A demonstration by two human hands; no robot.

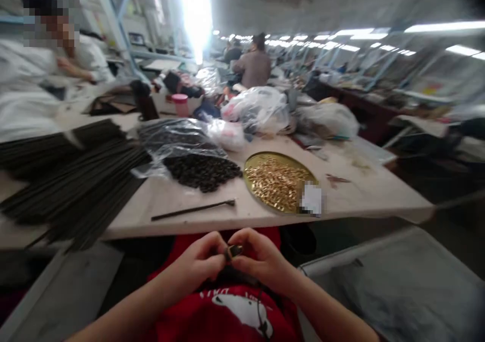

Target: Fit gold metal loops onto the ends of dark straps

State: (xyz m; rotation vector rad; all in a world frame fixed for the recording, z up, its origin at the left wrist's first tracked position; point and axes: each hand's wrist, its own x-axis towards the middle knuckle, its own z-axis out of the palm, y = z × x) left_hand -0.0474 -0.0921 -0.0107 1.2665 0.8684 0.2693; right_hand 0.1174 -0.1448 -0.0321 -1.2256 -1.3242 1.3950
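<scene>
Over my lap, just in front of the table edge, my left hand (206,257) and my right hand (259,258) meet. Between their fingertips is a dark strap end with a small gold metal ring (234,251). Both hands pinch this piece, the left from one side and the right from the other. A thin dark strip (260,306) hangs beneath my right hand, against the red apron. On the table beyond lies a single dark strap (193,210). To its right stands a round gold tray (250,188) of small gold metal fittings (275,180).
A large bundle of dark straps (83,180) covers the table's left side. A clear plastic bag (178,135) spills small black pieces (204,172). Farther back are white bags (261,109) and a pink-lidded jar (180,104). Other people (255,64) sit at tables beyond.
</scene>
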